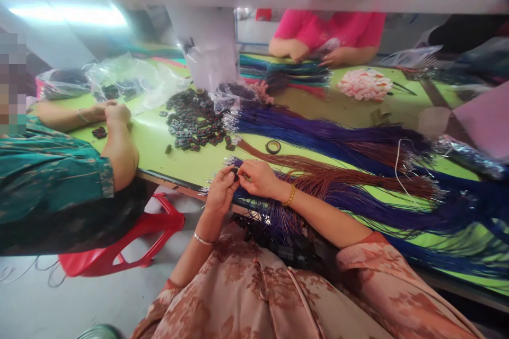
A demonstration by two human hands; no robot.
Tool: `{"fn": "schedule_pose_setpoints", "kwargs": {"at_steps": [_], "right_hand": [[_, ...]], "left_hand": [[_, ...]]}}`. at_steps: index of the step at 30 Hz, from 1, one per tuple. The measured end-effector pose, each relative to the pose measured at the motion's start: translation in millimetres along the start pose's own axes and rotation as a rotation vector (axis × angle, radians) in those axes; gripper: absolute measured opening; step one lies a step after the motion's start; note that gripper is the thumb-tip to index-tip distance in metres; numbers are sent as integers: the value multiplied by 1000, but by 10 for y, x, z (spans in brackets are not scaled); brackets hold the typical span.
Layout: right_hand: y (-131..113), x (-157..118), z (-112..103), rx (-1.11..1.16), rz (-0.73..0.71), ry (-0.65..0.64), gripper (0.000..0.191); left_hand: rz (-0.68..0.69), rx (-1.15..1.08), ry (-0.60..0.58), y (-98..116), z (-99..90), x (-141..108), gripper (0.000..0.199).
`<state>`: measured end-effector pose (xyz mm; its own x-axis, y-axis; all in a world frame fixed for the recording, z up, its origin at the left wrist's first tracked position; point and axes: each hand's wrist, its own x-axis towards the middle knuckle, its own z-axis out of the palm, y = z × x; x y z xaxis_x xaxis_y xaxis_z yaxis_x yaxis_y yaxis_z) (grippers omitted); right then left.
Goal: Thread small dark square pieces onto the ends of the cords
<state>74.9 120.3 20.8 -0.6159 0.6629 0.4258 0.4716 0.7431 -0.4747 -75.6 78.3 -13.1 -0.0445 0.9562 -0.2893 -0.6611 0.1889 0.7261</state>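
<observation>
Close together at the table's front edge, both hands meet at a small black piece (235, 173). My left hand (221, 189) pinches that piece between thumb and fingers. My right hand (257, 177) has its fingers pressed together at the piece's right side; what they grip is too small to make out. Beneath and beside the right forearm run bundles of purple-blue wires (358, 204) and brown wires (310, 166) with shiny metal tips. Beyond the hands lies a pile of black connector pieces (194, 122).
A black tape roll (272, 146) lies behind the right hand. On the left a person in green sits near a red stool (159, 225). Across the table, a person in pink works near pale pink pieces (365, 85). A shelf (318, 2) spans above.
</observation>
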Motion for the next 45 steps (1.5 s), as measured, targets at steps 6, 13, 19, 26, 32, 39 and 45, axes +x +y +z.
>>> {"fn": "schedule_pose_setpoints", "kwargs": {"at_steps": [6,13,19,26,32,39,45], "right_hand": [[2,7,-21,170,147,-10,8],[23,6,-34,236,216,122,6],[30,12,-25,314,252,112,4],[33,-19,-10,195,106,101,5],[23,-18,-22,143,43,54,3],[-15,-1,-27,156,137,-45,6],[-4,16,-61,179,186,-79,5]], "left_hand": [[65,58,58,-13,36,7,25],[57,-2,44,22,27,53,20],[28,-36,-4,32,55,23,22],[2,-15,-47,54,63,6,24],[-2,17,-47,58,52,-2,28],[33,93,-7,-42,34,-22,31],[45,59,39,-46,19,1,31]]}}
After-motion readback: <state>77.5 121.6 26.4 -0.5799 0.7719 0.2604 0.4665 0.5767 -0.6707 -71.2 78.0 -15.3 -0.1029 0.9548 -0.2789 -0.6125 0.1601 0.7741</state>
